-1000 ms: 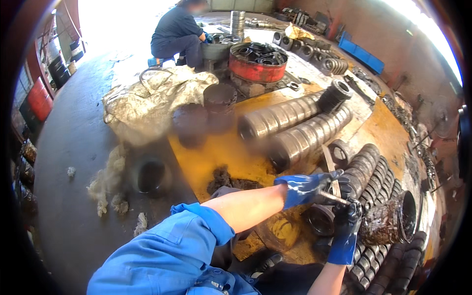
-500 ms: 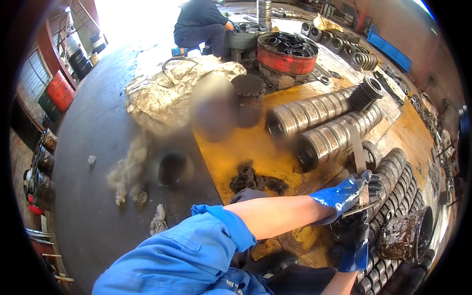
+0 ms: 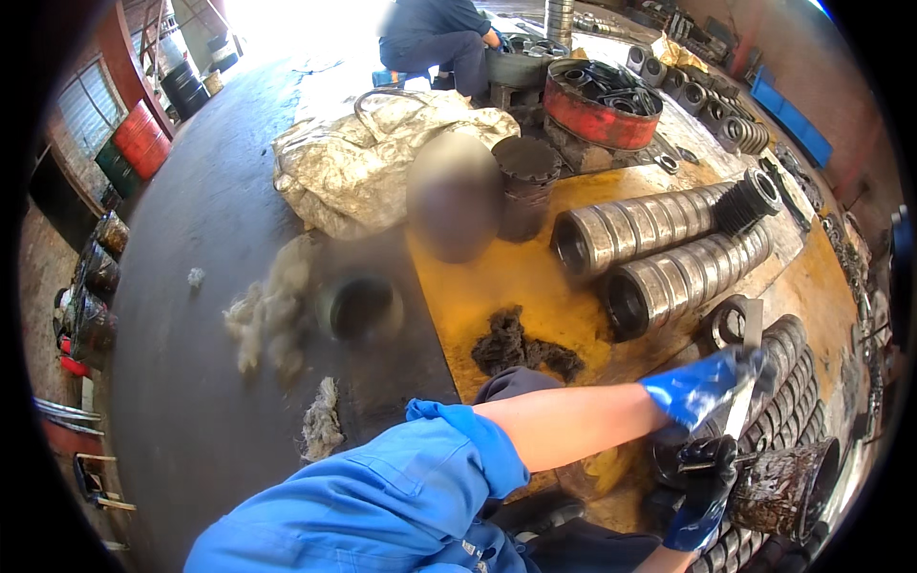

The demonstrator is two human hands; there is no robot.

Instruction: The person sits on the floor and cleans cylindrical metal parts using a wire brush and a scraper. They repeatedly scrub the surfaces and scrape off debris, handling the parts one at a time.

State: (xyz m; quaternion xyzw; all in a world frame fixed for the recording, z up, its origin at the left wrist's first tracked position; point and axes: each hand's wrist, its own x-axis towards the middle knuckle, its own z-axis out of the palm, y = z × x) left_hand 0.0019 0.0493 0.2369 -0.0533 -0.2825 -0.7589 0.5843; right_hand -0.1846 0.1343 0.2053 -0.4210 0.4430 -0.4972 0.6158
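My left hand (image 3: 716,382), in a blue glove with dark, wet-looking fingers, is closed around a flat, pale metal strip (image 3: 738,415). The strip's upper end sticks up past the fingers. Below it my right hand (image 3: 702,477), in a similar blackened blue glove, grips near the strip's lower end. A thin crosspiece (image 3: 694,467) shows at those fingers; how it joins the strip is hidden. Both hands are over rows of dark metal rings (image 3: 778,406). Close beside the right hand is a grimy, dark-smeared can (image 3: 778,487).
Two long stacks of metal rings (image 3: 659,220) lie on a yellow sheet (image 3: 458,315), near a dark clump (image 3: 521,349). Farther off are a red tub (image 3: 602,119) of black parts, a pale sack (image 3: 353,172) and a seated person (image 3: 435,43). Pale fibre tufts (image 3: 277,306) lie leftward.
The view has shifted, so the scene sits farther right and lower. The strip now leans the other way, its top to the right. My hands have moved slightly apart along it.
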